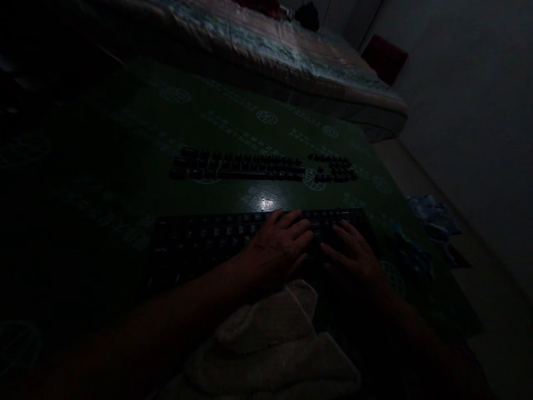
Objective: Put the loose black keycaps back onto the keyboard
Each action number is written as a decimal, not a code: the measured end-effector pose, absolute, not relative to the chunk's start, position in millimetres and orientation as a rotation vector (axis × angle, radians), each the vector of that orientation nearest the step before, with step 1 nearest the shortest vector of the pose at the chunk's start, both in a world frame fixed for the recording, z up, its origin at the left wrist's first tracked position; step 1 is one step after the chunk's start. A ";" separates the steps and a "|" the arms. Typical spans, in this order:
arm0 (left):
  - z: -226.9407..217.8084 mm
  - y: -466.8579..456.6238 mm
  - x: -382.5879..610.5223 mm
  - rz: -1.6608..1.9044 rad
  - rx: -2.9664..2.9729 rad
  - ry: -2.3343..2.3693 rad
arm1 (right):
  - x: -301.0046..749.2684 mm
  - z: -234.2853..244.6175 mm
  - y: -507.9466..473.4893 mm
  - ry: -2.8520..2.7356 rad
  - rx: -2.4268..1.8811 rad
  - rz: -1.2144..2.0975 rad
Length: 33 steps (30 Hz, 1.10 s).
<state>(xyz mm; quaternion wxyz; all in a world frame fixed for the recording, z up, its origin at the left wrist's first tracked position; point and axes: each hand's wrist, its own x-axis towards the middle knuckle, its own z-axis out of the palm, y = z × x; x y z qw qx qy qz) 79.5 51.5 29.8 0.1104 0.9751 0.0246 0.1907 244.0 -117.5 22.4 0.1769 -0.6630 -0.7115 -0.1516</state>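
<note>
The scene is very dark. A black keyboard (pixel 208 236) lies on a green patterned mat (pixel 233 116) in front of me. My left hand (pixel 277 244) rests on the keyboard's right part, fingers stretched out and slightly curled over the keys. My right hand (pixel 353 253) lies beside it at the keyboard's right end, fingers spread on the keys. Neither hand holds anything that I can make out. Beyond the keyboard, rows of loose black keycaps (pixel 241 166) are laid out on the mat, with a smaller group of keycaps (pixel 335 166) to their right.
A whitish towel (pixel 270 339) lies under my forearms at the near edge. Crumpled bluish cloth (pixel 433 216) sits at the mat's right edge. A mattress with a patterned cover (pixel 291 50) runs along the far side. A wall and a bare floor are on the right.
</note>
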 end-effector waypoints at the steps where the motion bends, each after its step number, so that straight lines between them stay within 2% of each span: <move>1: 29.5 51.3 79.7 0.568 2.866 0.075 | 243.5 21.6 -117.0 -2.013 -1.871 -0.432; 22: 31.7 51.0 79.9 0.525 2.852 0.086 | 241.7 28.3 -96.3 -1.970 -1.970 -0.510; 33: 30.3 51.2 79.2 0.520 2.847 0.079 | 239.4 33.5 -96.7 -1.951 -1.984 -0.448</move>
